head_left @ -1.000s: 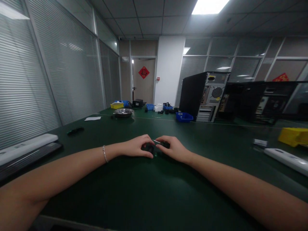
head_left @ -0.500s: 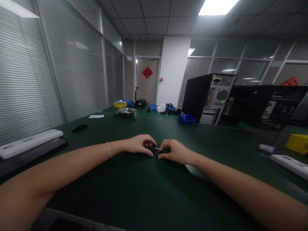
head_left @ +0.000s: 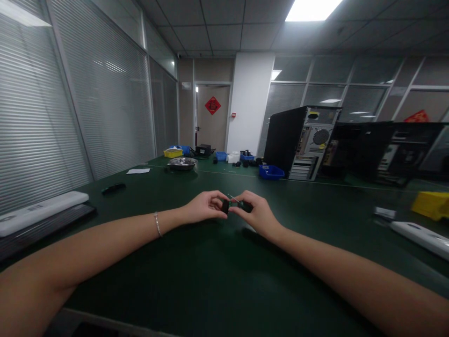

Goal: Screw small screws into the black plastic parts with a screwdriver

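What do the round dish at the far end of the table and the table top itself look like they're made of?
The round dish looks like metal, probably stainless steel: silvery grey, with bright glints on its rim. The table top seems covered by a dark green mat, maybe rubber or vinyl: matte with a faint sheen and thin pale seam lines. Neither is sure from this distance.

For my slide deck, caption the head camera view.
Left hand and right hand pinch a small black part together above a green table.

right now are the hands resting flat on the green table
No, the left hand and right hand are raised above the green table, pinching a small black part between them.
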Demonstrator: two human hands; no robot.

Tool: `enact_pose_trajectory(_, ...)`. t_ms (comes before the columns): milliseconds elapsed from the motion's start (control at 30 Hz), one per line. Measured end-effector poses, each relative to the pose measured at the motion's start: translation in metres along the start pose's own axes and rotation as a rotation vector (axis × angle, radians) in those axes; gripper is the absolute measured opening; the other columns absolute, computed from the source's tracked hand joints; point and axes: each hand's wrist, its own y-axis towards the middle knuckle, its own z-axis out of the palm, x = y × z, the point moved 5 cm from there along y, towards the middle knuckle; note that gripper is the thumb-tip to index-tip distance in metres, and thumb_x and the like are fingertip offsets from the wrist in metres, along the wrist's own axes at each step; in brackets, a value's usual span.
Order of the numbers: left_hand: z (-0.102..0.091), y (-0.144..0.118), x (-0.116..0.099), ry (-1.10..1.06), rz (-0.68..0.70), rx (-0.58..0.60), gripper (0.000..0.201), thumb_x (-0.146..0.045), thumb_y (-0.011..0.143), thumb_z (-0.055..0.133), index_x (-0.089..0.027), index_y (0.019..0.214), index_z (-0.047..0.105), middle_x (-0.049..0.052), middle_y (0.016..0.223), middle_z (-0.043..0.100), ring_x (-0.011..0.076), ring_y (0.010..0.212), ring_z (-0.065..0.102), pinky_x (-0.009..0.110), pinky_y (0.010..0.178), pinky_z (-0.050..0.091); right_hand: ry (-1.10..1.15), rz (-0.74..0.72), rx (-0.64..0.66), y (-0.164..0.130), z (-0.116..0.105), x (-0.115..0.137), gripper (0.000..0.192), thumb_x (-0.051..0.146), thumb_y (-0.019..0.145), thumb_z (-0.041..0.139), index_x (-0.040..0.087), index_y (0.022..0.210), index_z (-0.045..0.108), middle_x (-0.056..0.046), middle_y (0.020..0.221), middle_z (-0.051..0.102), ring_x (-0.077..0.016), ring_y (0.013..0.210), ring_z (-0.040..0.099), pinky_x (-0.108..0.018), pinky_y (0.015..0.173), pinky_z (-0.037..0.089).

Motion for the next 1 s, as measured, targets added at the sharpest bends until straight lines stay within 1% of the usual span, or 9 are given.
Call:
enact_pose_trajectory(100,0.005,-0.001,-0.004,-0.013,0.016,-0.006,0.050,-0.022,0.066,0.073,-0.015,0.111,0.052,0.005,0.087,0.065,0.0176,0.082,0.063,0.035,0.077,0.049,-0.021,-0.002,0.007,-0.001,0.003,0.001,0.017,0.032,0.077,0.065,0.020,0.089,0.067,-0.003,0.079,0.061,-0.0157,0.072,0.055,-0.026,0.061,0.040)
enact_pose_trajectory(200,0.005,-0.001,-0.002,-0.064,0.001,-0.032,0.049,-0.019,0.064,0.074,-0.014,0.108,0.052,0.006,0.090,0.065,0.0191,0.084,0.064,0.038,0.080,0.049,-0.045,0.004,0.020,-0.001,0.005,-0.001,0.017,0.033,0.077,0.065,0.019,0.087,0.066,-0.002,0.079,0.060,-0.0157,0.071,0.055,-0.026,0.061,0.040)
enact_pose_trajectory(367,0.011,-0.001,0.000,-0.297,-0.055,0.012,0.053,-0.018,0.064,0.075,-0.013,0.110,0.049,0.010,0.094,0.066,0.0210,0.088,0.065,0.043,0.085,0.048,-0.076,-0.009,0.045,-0.002,0.007,-0.001,0.014,0.032,0.080,0.062,0.020,0.087,0.065,-0.003,0.081,0.060,-0.0162,0.073,0.056,-0.026,0.064,0.042)
enact_pose_trajectory(433,0.015,-0.001,0.000,-0.375,-0.074,0.008,0.050,-0.022,0.069,0.073,-0.014,0.112,0.049,0.011,0.096,0.066,0.0204,0.089,0.064,0.043,0.086,0.048,-0.087,-0.034,0.041,-0.002,0.008,0.003,0.014,0.031,0.081,0.060,0.020,0.088,0.064,-0.004,0.082,0.060,-0.0164,0.074,0.056,-0.026,0.065,0.042)
enact_pose_trajectory(500,0.017,0.000,0.000,-0.411,-0.079,-0.019,0.042,-0.026,0.076,0.066,-0.013,0.112,0.051,0.011,0.099,0.065,0.0193,0.089,0.064,0.041,0.087,0.047,-0.100,-0.065,0.036,-0.003,0.009,0.008,0.014,0.031,0.083,0.058,0.020,0.091,0.063,-0.004,0.084,0.059,-0.0164,0.075,0.056,-0.026,0.065,0.042)
enact_pose_trajectory(633,0.019,0.001,0.001,-0.403,-0.073,-0.039,0.031,-0.027,0.081,0.061,-0.010,0.106,0.058,0.011,0.101,0.064,0.0179,0.089,0.062,0.038,0.088,0.046,-0.152,-0.095,0.037,-0.005,0.011,0.017,0.015,0.031,0.085,0.055,0.021,0.094,0.061,-0.004,0.089,0.058,-0.0153,0.076,0.056,-0.024,0.065,0.042)
enact_pose_trajectory(767,0.018,0.003,0.001,-0.421,-0.054,-0.029,0.029,-0.025,0.082,0.059,-0.011,0.107,0.058,0.011,0.106,0.063,0.0186,0.094,0.061,0.037,0.089,0.046,-0.229,-0.075,0.010,-0.006,0.011,0.019,0.017,0.033,0.086,0.052,0.022,0.097,0.060,-0.004,0.092,0.058,-0.0147,0.075,0.056,-0.023,0.062,0.041)
enact_pose_trajectory(867,0.017,0.002,0.001,-0.403,-0.038,-0.040,0.028,-0.026,0.081,0.060,-0.012,0.106,0.059,0.010,0.103,0.064,0.0179,0.092,0.061,0.036,0.087,0.046,-0.262,-0.067,0.002,-0.006,0.011,0.018,0.018,0.034,0.086,0.052,0.022,0.098,0.060,-0.004,0.092,0.059,-0.0148,0.076,0.056,-0.022,0.060,0.040)
enact_pose_trajectory(1000,0.018,0.003,0.000,-0.357,-0.032,-0.047,0.028,-0.028,0.080,0.061,-0.011,0.103,0.060,0.010,0.099,0.065,0.0186,0.090,0.062,0.037,0.086,0.047,-0.260,-0.065,0.016,-0.005,0.013,0.017,0.018,0.032,0.086,0.054,0.023,0.101,0.060,-0.004,0.094,0.059,-0.0152,0.078,0.057,-0.023,0.063,0.041)
